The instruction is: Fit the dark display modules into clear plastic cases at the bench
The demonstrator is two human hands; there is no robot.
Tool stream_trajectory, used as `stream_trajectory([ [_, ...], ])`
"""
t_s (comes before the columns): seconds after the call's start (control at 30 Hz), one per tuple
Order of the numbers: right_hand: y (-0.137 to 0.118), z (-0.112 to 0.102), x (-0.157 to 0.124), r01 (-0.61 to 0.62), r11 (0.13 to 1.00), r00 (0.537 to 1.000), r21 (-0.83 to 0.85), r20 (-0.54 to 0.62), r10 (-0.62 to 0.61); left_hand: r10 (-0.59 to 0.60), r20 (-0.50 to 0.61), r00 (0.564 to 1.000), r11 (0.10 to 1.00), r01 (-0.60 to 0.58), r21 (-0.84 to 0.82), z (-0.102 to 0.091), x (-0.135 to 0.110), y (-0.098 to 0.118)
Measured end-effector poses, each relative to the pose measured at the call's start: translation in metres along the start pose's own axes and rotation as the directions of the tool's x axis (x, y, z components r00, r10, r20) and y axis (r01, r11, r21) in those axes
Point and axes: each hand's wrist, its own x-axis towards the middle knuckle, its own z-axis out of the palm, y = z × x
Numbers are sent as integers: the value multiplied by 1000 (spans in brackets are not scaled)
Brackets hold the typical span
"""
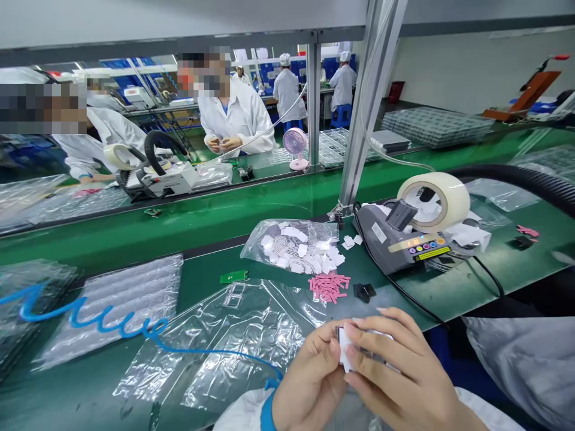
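Note:
Close in front of me, my left hand (312,374) pinches a small flat piece with a white face and a dark edge (345,352). The fingers of my right hand (399,365) press on the same piece from the other side and cover much of it. A blue wrist strap with a coiled cord (215,352) runs from my left wrist. Just beyond the hands lie a heap of pink strips (329,287) and several black pieces (363,292). A clear bag of white pieces (300,246) sits behind them.
Clear plastic sheeting (251,335) covers the bench left of my hands, beside a green circuit board (233,276) and a stack of clear trays (121,299). A grey tape dispenser (390,239) stands on the right. Co-workers in white coats (242,114) sit across the line.

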Motion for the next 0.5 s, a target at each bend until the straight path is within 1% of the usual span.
stream_trajectory([
  [0.07, -1, 4, -6, -48, 998, 999, -36, -27, 47, 10, -32, 999, 1000, -10, -5, 2, 0, -2],
  [0.1, 0, 4, -9, -52, 998, 998, -33, -20, 51, 16, -43, 999, 1000, -16, -4, 2, -1, -3],
  [0.13, 2, 4, -11, -51, 999, 999, -20, 7, 51, 21, -51, 998, 1000, -21, 0, 2, 0, -4],
  [0.23, 11, 3, -21, -4, 999, 997, 50, 79, 0, 16, -87, 996, 999, -14, 30, 1, 2, -7],
  [0.3, 17, 3, -27, -25, 998, 993, 57, 115, 19, 4, -108, 994, 998, 3, 60, -1, 5, -7],
  [0.33, 20, 3, -30, -45, 997, 992, 56, 120, 38, -8, -101, 995, 997, 16, 76, -2, 8, -8],
  [0.4, 27, 0, -32, -104, 991, 985, 84, 147, 91, -44, -21, 999, 994, 46, 97, -3, 14, -8],
  [0.47, 36, -4, -30, -172, 964, 967, 205, 219, 127, -97, 102, 990, 990, 85, 108, -3, 22, -8],
  [0.5, 40, -8, -28, -198, 936, 955, 291, 271, 117, -136, 158, 978, 986, 119, 112, -2, 26, -9],
])
